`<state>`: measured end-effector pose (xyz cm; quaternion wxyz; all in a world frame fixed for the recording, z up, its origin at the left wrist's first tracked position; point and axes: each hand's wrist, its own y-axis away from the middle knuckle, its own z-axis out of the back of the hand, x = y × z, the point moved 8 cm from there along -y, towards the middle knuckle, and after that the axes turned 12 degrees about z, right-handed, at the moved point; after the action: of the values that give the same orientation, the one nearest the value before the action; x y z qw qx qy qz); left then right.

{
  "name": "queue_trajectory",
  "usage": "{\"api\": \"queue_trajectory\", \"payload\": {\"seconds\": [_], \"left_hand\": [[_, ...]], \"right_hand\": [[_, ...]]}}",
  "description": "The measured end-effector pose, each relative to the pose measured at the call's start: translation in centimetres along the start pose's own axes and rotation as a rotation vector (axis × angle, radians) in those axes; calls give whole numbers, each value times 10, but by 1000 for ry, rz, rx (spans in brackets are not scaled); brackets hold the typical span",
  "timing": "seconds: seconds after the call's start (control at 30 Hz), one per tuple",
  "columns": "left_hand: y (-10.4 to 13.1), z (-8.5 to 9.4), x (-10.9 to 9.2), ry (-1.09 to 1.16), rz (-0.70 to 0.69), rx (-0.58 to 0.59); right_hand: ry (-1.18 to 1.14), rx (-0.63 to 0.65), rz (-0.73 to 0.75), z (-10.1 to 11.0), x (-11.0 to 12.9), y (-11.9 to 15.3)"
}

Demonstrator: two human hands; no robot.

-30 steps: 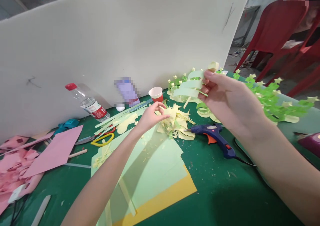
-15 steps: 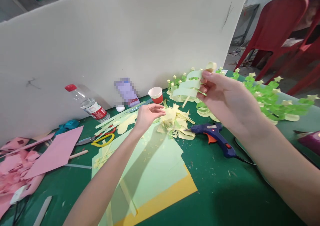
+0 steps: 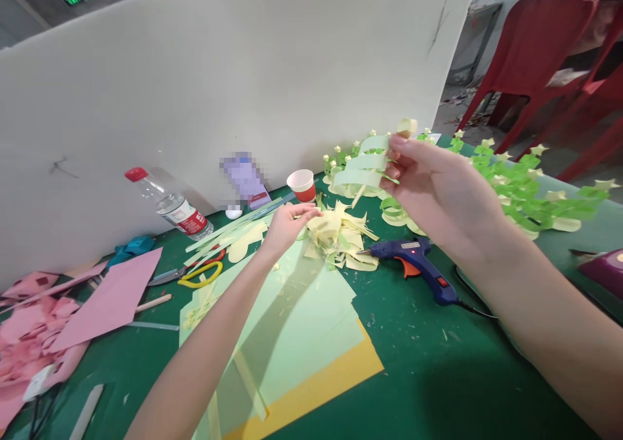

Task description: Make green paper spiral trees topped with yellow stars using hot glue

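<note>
Raised at the right, my right hand (image 3: 433, 174) pinches a light green curled paper piece (image 3: 365, 162) with several looped strips and a pale yellow coil at its top. My left hand (image 3: 287, 226) is over the left edge of a pile of yellow paper scraps (image 3: 341, 232), thumb and fingers pressed together; whatever lies between the fingertips is too small to name. Under my left arm are light green sheets (image 3: 292, 317) on a yellow sheet (image 3: 335, 388). A blue glue gun (image 3: 418, 261) lies right of the scraps.
A paper cup (image 3: 302, 185), a phone (image 3: 246, 180) and a bottle (image 3: 178, 209) stand near the white partition (image 3: 243, 70). Scissors (image 3: 199, 274) and pink paper (image 3: 111, 297) lie left. Green star-topped paper plants (image 3: 520, 187) stand at the right, beyond my right arm.
Both hands keep nearly the same pose. The whole view has shifted very slightly.
</note>
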<state>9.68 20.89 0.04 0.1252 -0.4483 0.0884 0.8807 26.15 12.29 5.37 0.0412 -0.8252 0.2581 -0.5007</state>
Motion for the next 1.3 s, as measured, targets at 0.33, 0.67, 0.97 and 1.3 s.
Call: {"api": "queue_trajectory", "payload": {"seconds": [0.33, 0.67, 0.97, 1.3], "left_hand": [[-5, 2, 9, 121, 65, -46], [-8, -2, 5, 10, 41, -34], [-12, -12, 9, 150, 34, 91], [-11, 10, 13, 140, 67, -3]], "right_hand": [[37, -14, -8, 1, 2, 1], [-58, -27, -12, 0, 1, 2], [-15, -10, -9, -1, 2, 2], [-8, 7, -6, -2, 0, 2]]}}
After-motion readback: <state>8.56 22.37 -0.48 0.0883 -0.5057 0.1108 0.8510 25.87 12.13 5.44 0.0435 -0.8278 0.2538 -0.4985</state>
